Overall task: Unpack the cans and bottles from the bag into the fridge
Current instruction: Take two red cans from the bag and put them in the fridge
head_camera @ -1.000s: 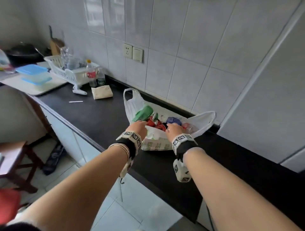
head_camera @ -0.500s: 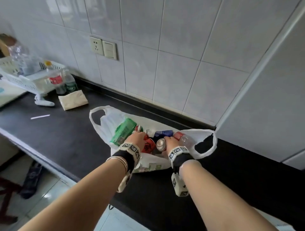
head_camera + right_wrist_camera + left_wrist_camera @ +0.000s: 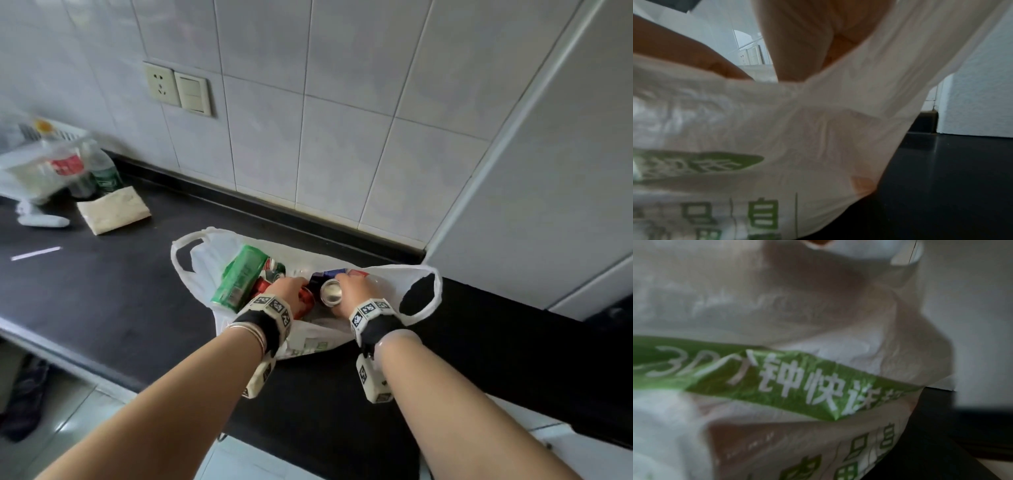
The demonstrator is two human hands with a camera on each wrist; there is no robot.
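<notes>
A white plastic bag (image 3: 308,339) lies open on the black countertop (image 3: 102,291), with cans and bottles inside. A green can (image 3: 239,277) leans at its left side. My left hand (image 3: 291,289) reaches into the bag with its fingers curled over a red can (image 3: 306,301). My right hand (image 3: 352,291) grips a can with a silver top (image 3: 331,292) beside it. Both wrist views show mainly the bag's skin: the green printed band (image 3: 797,386) and the white plastic (image 3: 818,121). The fingertips are hidden. The white fridge side (image 3: 548,171) stands just to the right.
A wall socket and switch (image 3: 178,87) sit on the tiled wall. At the far left are a folded cloth (image 3: 113,210), bottles (image 3: 102,174) and a white dish rack (image 3: 30,161). The counter's front edge (image 3: 68,349) drops to a tiled floor.
The view has swung right and closer to the bag. Both hands have gone deeper among the cans, and the right hand now grips the silver-topped can.
</notes>
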